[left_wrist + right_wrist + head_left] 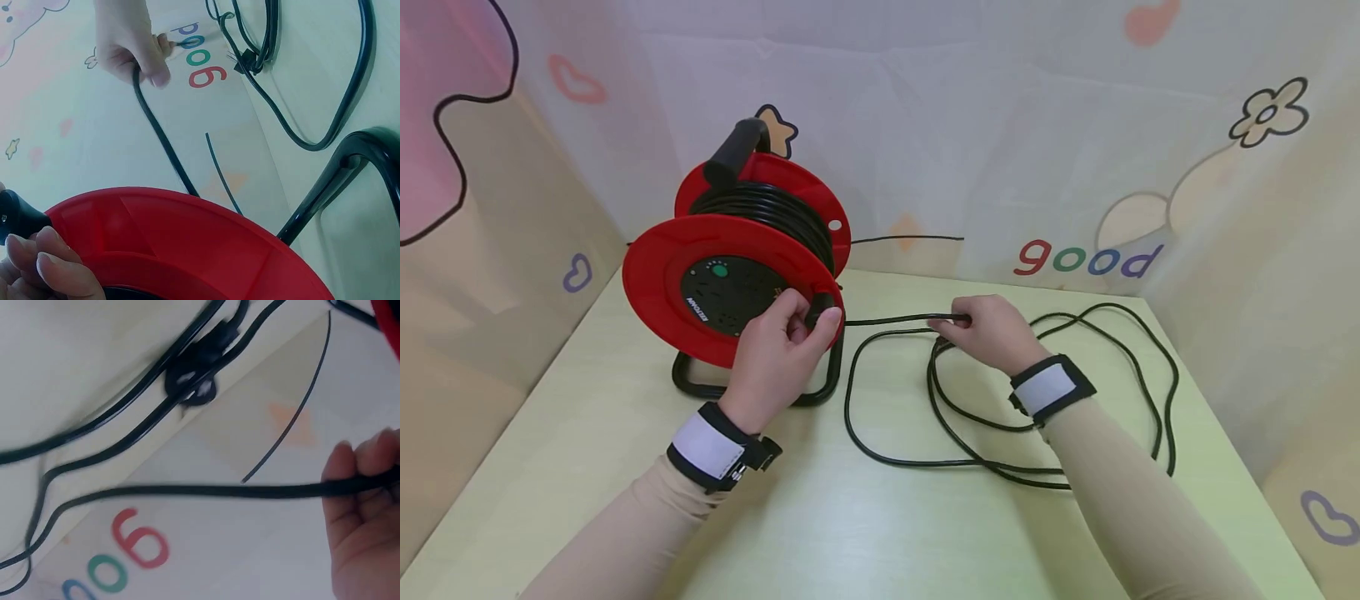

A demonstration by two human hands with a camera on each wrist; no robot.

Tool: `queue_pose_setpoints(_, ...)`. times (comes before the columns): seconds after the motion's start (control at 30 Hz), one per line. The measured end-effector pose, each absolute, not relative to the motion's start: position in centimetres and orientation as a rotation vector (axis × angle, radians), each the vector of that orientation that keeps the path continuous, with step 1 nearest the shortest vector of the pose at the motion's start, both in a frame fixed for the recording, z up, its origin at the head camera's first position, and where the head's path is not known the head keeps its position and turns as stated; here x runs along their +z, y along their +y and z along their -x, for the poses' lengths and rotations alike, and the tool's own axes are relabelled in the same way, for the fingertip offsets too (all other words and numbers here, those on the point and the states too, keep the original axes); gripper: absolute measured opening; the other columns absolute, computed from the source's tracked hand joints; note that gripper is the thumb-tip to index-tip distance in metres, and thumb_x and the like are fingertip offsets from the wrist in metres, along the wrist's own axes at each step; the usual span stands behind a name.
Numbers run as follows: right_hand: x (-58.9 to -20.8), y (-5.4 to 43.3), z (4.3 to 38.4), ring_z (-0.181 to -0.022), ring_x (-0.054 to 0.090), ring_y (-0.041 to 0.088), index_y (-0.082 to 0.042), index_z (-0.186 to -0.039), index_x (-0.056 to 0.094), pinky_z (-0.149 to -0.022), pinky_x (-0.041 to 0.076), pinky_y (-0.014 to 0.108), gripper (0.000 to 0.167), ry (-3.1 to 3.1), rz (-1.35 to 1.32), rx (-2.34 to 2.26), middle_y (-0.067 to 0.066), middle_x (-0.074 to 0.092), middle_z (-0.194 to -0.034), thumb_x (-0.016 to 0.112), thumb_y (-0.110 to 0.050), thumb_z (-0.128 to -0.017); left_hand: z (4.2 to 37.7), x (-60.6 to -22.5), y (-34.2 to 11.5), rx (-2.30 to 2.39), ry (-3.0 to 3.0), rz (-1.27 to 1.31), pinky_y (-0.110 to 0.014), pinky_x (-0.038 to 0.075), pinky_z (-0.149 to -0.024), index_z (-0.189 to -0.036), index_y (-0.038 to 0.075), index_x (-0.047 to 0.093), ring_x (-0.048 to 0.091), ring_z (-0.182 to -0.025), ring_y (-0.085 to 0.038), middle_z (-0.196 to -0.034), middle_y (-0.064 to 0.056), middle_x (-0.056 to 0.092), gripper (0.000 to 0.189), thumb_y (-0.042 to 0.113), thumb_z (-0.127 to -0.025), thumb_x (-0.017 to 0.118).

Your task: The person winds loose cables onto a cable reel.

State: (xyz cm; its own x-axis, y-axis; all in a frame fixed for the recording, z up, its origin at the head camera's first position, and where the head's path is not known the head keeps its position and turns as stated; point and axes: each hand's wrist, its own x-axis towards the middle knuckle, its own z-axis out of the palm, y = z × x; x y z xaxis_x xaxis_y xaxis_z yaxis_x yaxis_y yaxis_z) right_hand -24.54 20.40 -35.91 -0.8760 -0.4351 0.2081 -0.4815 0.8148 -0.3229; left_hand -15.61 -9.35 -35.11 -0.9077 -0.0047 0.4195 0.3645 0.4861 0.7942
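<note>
A red cable reel (pixel 651 279) with black cable wound on its drum stands at the left of the table on a black tubular frame. Its front flange carries a dark socket panel (pixel 722 292). With bent fingers and thumb, my left hand (pixel 775 354) grips the black crank knob (pixel 19 215) at the flange's right edge. My right hand (pixel 992 333) holds the loose cable (pixel 895 319) to the right of the reel, and that length runs fairly straight between hand and drum. Beyond it, slack cable lies in wide loops around and under the right forearm.
A black plug (pixel 194 375) lies among the cable loops, its prongs showing in the left wrist view. The reel's black carrying handle (pixel 735 154) rises at the top. Printed cloth (pixel 925 125) hangs behind the pale table (pixel 850 533) and along both sides.
</note>
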Motion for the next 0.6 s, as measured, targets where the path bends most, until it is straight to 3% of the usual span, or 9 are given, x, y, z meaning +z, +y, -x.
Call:
queue_pose_setpoints(0.2,-35.9,26.1,24.4,-0.053,0.041,0.017,-0.013,-0.065,0.05,-0.051,0.032,0.032,0.037,-2.877,-0.545,0.577,-0.002,0.039,-0.056,0.067,-0.034,-0.091,15.5,-35.8,-9.2,-1.388,-2.393,0.296,-0.035,0.038,-0.052,-0.091,0.015,0.052,0.049,-0.062,-0.02,-0.066,-0.002,0.049,0.029,0.043,-0.093,0.062)
queue_pose_setpoints(0.43,-35.6,32.7,22.8,-0.056,0.041,0.018,-0.013,-0.071,0.054,-0.052,0.032,0.034,0.049,-2.951,-0.414,0.552,0.0,0.04,-0.06,0.057,-0.059,-0.09,15.1,-38.0,-9.3,-1.377,-2.494,0.249,-0.034,0.036,-0.051,-0.089,0.016,0.05,0.049,-0.059,-0.02,-0.062,-0.003,0.047,0.034,0.049,-0.094,0.057)
queue_pose_setpoints(0.6,-35.7,37.1,21.5,-0.056,0.042,0.018,-0.015,-0.068,0.057,-0.057,0.032,0.035,0.047,-2.959,-0.396,0.398,-0.001,0.041,-0.059,0.053,-0.053,-0.095,14.8,-39.1,-9.1,-1.388,-2.539,0.25,-0.033,0.037,-0.051,-0.088,0.016,0.05,0.049,-0.058,-0.019,-0.062,-0.003,0.048,0.036,0.051,-0.094,0.056)
